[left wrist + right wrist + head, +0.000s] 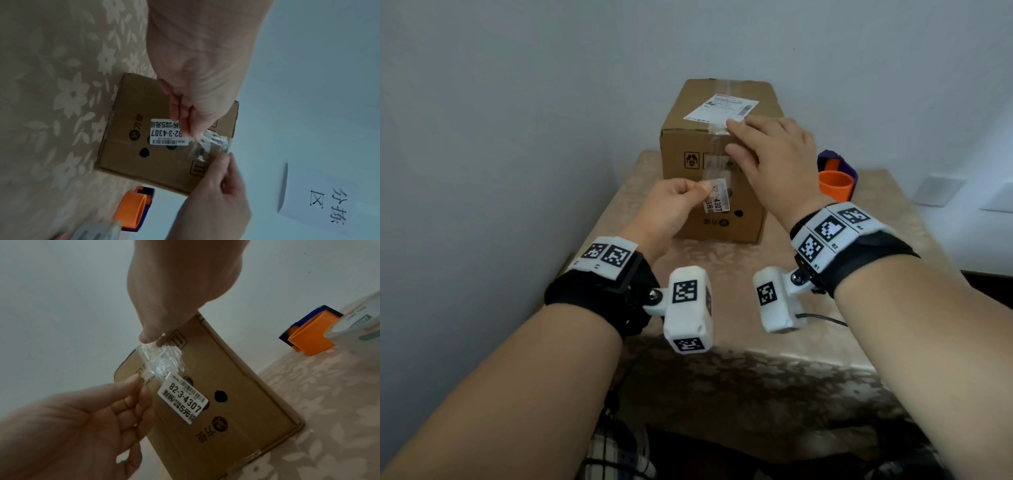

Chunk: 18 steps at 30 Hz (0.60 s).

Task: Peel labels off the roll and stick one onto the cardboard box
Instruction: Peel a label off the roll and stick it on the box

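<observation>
A cardboard box [702,99] stands on the table with a white shipping label [722,108] on its top. A small white label [717,204] printed 82-3-4307 lies against its front face [236,386]. A crinkled clear strip [160,360] stretches in front of that face between both hands. My right hand [153,340] pinches its upper end at the box's top front edge [732,140]. My left hand [702,187] pinches its lower end, just above the small label [166,133]. A pale roll with green print [359,321] shows at the frame edge.
An orange and blue dispenser [835,185] stands to the right of the box. The table carries a beige floral cloth [722,260]. Pale walls close in on the left and behind, and a paper sign [324,203] with handwriting hangs there.
</observation>
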{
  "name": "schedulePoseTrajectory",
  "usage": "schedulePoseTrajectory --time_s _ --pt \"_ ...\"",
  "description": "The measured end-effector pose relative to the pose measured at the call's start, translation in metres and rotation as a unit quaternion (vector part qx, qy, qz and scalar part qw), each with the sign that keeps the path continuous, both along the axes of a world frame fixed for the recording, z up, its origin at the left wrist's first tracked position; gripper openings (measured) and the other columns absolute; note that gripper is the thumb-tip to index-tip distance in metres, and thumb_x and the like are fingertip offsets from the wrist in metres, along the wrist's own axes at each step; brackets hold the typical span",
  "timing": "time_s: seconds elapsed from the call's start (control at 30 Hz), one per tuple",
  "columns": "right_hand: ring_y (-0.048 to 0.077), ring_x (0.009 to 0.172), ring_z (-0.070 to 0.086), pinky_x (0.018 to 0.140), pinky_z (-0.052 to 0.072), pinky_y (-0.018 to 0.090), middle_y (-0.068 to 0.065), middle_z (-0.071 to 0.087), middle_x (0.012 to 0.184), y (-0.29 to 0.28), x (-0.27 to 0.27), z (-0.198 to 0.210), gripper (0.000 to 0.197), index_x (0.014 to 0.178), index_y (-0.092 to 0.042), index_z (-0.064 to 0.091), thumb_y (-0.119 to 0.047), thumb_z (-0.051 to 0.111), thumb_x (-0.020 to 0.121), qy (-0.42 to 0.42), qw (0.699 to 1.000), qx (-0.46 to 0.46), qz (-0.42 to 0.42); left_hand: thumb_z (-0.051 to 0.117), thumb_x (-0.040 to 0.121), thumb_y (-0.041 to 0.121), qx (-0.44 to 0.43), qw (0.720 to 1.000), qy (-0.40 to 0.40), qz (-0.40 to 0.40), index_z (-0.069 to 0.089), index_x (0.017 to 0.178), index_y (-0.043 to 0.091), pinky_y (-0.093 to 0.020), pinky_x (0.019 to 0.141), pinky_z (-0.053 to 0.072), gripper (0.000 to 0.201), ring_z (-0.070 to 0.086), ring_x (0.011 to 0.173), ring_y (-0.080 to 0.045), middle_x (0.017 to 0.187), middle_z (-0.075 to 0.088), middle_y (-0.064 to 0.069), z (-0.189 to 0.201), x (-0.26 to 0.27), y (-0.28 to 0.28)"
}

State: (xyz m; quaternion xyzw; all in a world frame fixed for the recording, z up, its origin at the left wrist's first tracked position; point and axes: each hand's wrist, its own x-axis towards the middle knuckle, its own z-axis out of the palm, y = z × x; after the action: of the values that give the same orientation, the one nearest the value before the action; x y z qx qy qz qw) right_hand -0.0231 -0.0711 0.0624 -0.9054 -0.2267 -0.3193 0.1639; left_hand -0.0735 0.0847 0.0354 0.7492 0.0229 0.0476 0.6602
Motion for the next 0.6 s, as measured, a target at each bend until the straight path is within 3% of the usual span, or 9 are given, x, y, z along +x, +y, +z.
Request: schedulePoseTrajectory --time_s 0.1,0.17,0.27,0.43,0.6 --pt "0.026 0.107 0.054 0.096 0.033 0.038 0.005 0.063 0.112 0.011 0.003 0.007 0.035 0.111 -0.018 0.062 -0.043 0.045 0.093 0.002 0.999 0.031 0.012 0.059 0.092 0.021 -0.001 1.0 0.007 0.026 0.061 0.066 0.015 -0.01 0.06 0.043 0.027 0.057 0.054 0.004 0.068 0.062 0.004 -0.003 0.0 -0.005" --pt "0.029 0.1 0.055 0.092 0.035 0.037 0.009 0.062 0.105 0.018 0.007 0.012 0.033 0.101 -0.012 0.059 -0.042 0.046 0.092 0.006 1.0 0.023 0.009 0.06 0.091 0.02 -0.015 0.999 0.007 0.038 0.06 0.063 0.015 -0.003 0.049 0.042 0.028 0.054 0.046 0.008 0.065 0.061 0.004 -0.004 0.0 -0.007" --pt "0.031 0.099 0.054 0.088 0.036 0.038 0.011 0.06 0.107 0.021 0.013 0.014 0.032 0.101 -0.01 0.056 -0.04 0.048 0.091 0.003 1.0 -0.013 -0.006 0.062 0.09 0.02 -0.019 0.999 0.014 0.048 0.059 0.062 0.015 -0.002 0.044 0.039 0.029 0.053 0.049 0.003 0.065 0.061 0.004 -0.005 0.004 -0.007" --pt "0.031 0.1 0.053 0.085 0.037 0.04 0.012 0.058 0.109 0.017 0.014 0.012 0.036 0.103 -0.009 0.054 -0.042 0.051 0.089 -0.013 0.999 -0.05 -0.009 0.062 0.09 0.019 -0.032 0.997 0.017 0.063 0.057 0.062 0.013 -0.002 0.039 0.037 0.03 0.05 0.035 0.011 0.063 0.06 0.004 -0.004 0.005 -0.01" --pt "0.031 0.104 0.053 0.094 0.035 0.042 0.01 0.058 0.114 0.016 0.011 0.004 0.042 0.11 -0.01 0.052 -0.045 0.055 0.085 -0.032 0.996 -0.081 -0.032 0.062 0.091 0.021 -0.033 0.996 0.01 0.078 0.058 0.064 0.013 -0.003 0.039 0.037 0.027 0.05 0.035 0.011 0.064 0.06 0.004 -0.006 0.005 -0.013"
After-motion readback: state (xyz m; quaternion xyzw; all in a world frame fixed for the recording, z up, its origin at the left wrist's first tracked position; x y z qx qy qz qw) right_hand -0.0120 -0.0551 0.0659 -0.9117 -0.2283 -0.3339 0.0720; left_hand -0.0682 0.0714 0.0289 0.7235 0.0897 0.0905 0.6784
